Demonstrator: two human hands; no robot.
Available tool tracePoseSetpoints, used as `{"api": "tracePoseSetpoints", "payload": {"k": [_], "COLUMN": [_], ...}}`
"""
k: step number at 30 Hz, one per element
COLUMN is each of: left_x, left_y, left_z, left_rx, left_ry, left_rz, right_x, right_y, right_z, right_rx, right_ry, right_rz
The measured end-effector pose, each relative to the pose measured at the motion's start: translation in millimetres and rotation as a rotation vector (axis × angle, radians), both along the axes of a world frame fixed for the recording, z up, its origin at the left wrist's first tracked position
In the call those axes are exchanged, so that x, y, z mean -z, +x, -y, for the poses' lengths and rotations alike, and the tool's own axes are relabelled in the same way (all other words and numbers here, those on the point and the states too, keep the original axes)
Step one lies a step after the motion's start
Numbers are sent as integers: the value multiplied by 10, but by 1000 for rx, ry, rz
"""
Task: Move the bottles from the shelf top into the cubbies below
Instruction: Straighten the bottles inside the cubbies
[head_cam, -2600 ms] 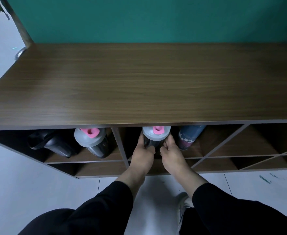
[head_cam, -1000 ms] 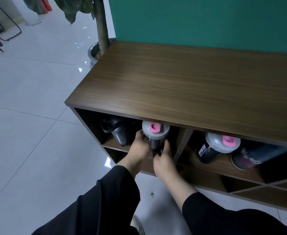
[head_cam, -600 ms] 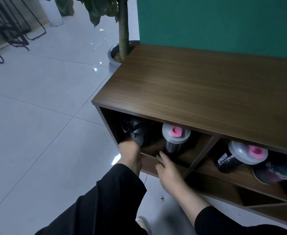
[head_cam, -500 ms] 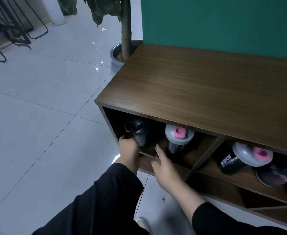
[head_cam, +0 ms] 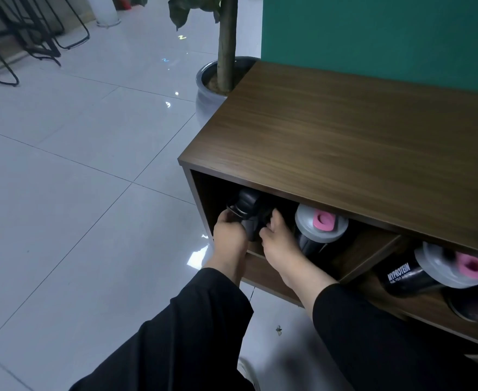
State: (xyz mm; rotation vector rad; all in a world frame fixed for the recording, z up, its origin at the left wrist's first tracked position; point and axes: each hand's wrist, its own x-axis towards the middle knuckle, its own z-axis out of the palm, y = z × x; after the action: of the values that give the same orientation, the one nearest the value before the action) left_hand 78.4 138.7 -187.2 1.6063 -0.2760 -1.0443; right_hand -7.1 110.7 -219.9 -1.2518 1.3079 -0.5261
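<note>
Both hands are on the black bottle (head_cam: 247,214) in the cubby at the left end of the shelf (head_cam: 345,148). The left hand (head_cam: 228,231) curls around the bottle's left side, near its dark cap. The right hand (head_cam: 277,239) holds the bottle's right side, with the thumb up against it. The 2 hands grip the bottle between them. The bottle sits tilted at the front of the cubby, cap toward the person. Both arms wear black sleeves (head_cam: 204,320).

Just to the right, in the same cubby, is a bottle with a gray lid (head_cam: 321,225) and a pink cap on top. It leans with its lid toward the front. It is very near the right hand.

A wood wall (head_cam: 370,256) stands between this cubby and the next one. In the next cubby lies a black bottle with white letters (head_cam: 407,276), also with a gray lid and pink cap. A dark bottle (head_cam: 477,307) lies just beside it at the picture's right edge, only partly seen.

The shelf top is brown wood with nothing on it in the part we can see. Behind it is a green wall (head_cam: 373,32). A plant pot (head_cam: 209,83) with a thin trunk stands by the shelf's far left corner. The floor (head_cam: 77,165) is shiny gray tile, and black metal legs (head_cam: 20,38) stand far off at the top left.
</note>
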Motion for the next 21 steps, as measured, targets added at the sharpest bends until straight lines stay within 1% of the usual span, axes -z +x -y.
{"api": "tracePoseSetpoints", "payload": {"k": [3, 6, 9, 14, 17, 21], "left_x": [70, 114, 157, 172, 179, 203], "left_y": [33, 19, 15, 22, 13, 27], "left_z": [37, 46, 51, 39, 40, 74], "left_rx": [-1, 40, 57, 59, 62, 44], "left_ry": [-37, -56, -69, -64, -62, -51], "left_rz": [16, 6, 12, 40, 43, 41], "right_x": [52, 163, 233, 99, 153, 183], "right_y": [22, 48, 75, 26, 2, 6], "right_z": [-23, -32, 6, -28, -8, 2], "right_rx": [26, 34, 50, 18, -3, -15], "right_ry": [45, 78, 86, 56, 35, 23], "right_rz": [45, 88, 102, 36, -6, -12]}}
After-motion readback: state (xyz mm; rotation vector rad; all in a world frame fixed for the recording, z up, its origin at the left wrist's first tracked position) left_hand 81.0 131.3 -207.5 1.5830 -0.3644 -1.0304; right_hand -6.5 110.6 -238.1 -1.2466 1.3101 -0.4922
